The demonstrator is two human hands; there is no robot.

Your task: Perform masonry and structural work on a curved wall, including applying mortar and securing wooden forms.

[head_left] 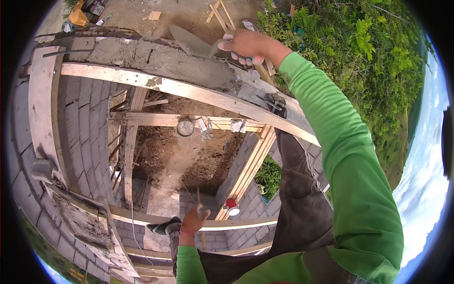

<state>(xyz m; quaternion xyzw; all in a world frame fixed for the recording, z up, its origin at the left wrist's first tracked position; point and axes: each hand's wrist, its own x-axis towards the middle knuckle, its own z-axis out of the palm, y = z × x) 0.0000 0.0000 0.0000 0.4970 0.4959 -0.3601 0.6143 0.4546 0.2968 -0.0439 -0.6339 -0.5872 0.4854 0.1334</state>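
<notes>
My right hand (243, 47) is closed round the handle of a trowel (189, 41), its fingers smeared with grey mortar. The trowel's grey blade points left, at the far edge of the wall top. Under and beside it runs a band of wet mortar (165, 65) along the wall, with a long wooden board (156, 84) on its near side. Lower down, my left hand (194, 218) is closed, dusty at the fingertips. A thin wooden stick (198, 193) shows above that hand and seems to pass through its grip, though the fingers partly hide it.
Timber beams (133, 146) cross an opening above a dirt floor (172, 161) far below. A round pot (185, 127) rests on one beam; a red and white can (231, 206) is near another. My shoe (165, 225) rests by a lower beam. Block walls (82, 128) stand left; bushes (350, 52) grow right.
</notes>
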